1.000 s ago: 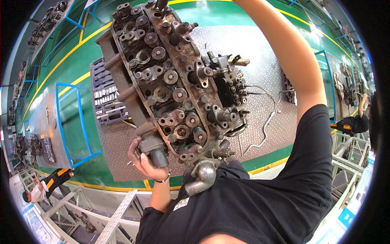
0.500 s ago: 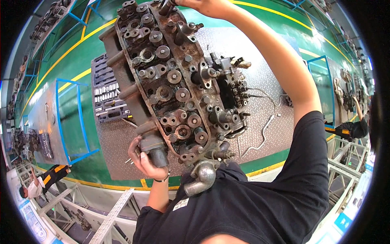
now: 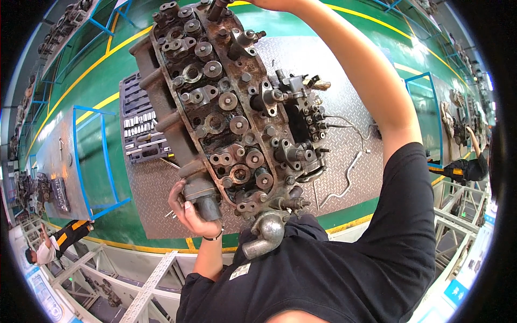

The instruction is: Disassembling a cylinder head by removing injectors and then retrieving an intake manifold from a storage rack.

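My left hand (image 3: 195, 211): fingers clamped round grey cylindrical fitting (image 3: 202, 195) at near corner of rusty engine block (image 3: 226, 116). My right hand (image 3: 272, 3) at block's far end, fingers cut off by frame edge, grip unclear. Left of block: socket set tray (image 3: 141, 129) on checker-plate floor (image 3: 350, 129).

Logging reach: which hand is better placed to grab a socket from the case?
Probably left. The left hand, gripping the engine's end housing, sits on the socket case side; the right arm stretches across to the far end.
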Available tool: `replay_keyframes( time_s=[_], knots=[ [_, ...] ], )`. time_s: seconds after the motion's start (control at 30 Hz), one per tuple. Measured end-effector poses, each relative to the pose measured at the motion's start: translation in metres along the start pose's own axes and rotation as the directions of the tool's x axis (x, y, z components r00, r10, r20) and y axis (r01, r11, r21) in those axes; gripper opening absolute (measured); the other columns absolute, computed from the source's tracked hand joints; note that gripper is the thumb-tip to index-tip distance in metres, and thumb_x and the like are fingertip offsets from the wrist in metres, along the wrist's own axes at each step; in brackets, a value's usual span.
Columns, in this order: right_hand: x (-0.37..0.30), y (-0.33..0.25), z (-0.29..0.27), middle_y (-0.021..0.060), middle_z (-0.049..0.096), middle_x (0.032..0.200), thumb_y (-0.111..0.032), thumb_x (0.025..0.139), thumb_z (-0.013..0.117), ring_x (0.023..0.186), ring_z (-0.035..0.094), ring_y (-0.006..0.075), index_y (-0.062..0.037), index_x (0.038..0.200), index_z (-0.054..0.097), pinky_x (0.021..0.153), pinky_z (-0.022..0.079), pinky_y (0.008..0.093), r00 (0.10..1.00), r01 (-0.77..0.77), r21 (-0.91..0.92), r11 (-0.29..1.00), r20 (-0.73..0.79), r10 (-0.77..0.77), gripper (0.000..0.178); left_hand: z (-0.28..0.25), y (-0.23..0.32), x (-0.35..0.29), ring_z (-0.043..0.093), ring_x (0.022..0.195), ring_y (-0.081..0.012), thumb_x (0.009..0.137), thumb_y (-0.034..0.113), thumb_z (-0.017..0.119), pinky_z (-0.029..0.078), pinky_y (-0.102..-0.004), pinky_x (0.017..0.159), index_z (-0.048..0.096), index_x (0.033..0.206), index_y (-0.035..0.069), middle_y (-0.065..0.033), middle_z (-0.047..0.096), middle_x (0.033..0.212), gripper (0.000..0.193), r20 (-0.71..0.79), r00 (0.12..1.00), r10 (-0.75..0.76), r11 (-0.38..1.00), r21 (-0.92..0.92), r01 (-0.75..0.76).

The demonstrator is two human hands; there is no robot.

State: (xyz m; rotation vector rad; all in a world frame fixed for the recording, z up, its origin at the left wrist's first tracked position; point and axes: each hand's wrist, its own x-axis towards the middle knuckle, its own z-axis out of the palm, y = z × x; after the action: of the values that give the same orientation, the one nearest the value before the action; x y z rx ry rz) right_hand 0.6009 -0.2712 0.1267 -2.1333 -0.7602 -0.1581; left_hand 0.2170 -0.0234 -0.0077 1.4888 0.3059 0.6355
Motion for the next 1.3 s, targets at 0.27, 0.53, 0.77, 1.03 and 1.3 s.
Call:
replay_keyframes(
  time_s=[0.27,0.53,0.77,1.03,1.3],
  knots=[
    [-0.011,0.013,0.006,0.0072,0.06,0.077,-0.031,0.086,0.076,0.072,0.052,0.0162,-0.0005,0.101,0.06,0.069,0.047,0.0342,0.993,0.044,-0.056,0.998,-0.106,-0.049,0.037,0.003,0.0,0.0,0.05,0.121,-0.0302,0.087,0.022,0.04,0.037,-0.0452,0.107,0.053,0.12,-0.006,-0.0201,0.052,0.126,0.045,-0.028,1.0,-0.011,0.998,-0.054,0.01],
    [-0.012,0.013,0.006,0.0132,0.064,0.086,-0.031,0.085,0.076,0.08,0.059,0.0215,-0.0008,0.106,0.061,0.078,0.05,0.0373,0.996,-0.001,-0.056,0.998,-0.089,-0.004,0.04,0.005,0.004,-0.001,0.051,0.118,-0.0283,0.089,0.019,0.037,0.041,-0.0431,0.104,0.049,0.125,-0.006,-0.0183,0.053,0.124,0.046,-0.019,1.0,-0.025,0.999,-0.046,0.025],
    [0.007,0.017,-0.001,0.0064,0.062,0.075,-0.027,0.085,0.076,0.073,0.056,0.0151,-0.0002,0.092,0.064,0.07,0.049,0.0346,0.997,-0.017,0.094,0.995,-0.068,0.023,0.03,0.004,0.004,0.0,0.05,0.12,-0.029,0.089,0.023,0.039,0.04,-0.0432,0.105,0.048,0.125,-0.005,-0.0192,0.052,0.126,0.047,0.004,1.0,-0.017,0.999,-0.027,0.017],
    [0.014,-0.023,0.0,0.0217,0.064,0.081,-0.024,0.077,0.074,0.078,0.063,0.0386,0.0005,0.092,0.06,0.07,0.05,0.043,0.984,0.175,-0.372,0.911,0.102,-0.148,0.032,0.005,0.003,0.0,0.052,0.117,-0.0275,0.09,0.019,0.037,0.045,-0.0429,0.101,0.049,0.125,-0.005,-0.0177,0.053,0.124,0.044,-0.004,0.999,-0.046,0.993,-0.112,0.045],
    [-0.015,0.014,0.013,0.0063,0.062,0.079,-0.021,0.087,0.076,0.074,0.055,0.014,0.0016,0.108,0.059,0.074,0.05,0.0326,0.984,0.109,0.066,0.992,-0.147,-0.099,0.035,-0.001,-0.001,-0.001,0.048,0.124,-0.0293,0.089,0.022,0.039,0.036,-0.0445,0.108,0.05,0.123,-0.005,-0.0187,0.051,0.127,0.045,-0.006,0.999,-0.032,0.998,-0.055,0.031]
  ],
)
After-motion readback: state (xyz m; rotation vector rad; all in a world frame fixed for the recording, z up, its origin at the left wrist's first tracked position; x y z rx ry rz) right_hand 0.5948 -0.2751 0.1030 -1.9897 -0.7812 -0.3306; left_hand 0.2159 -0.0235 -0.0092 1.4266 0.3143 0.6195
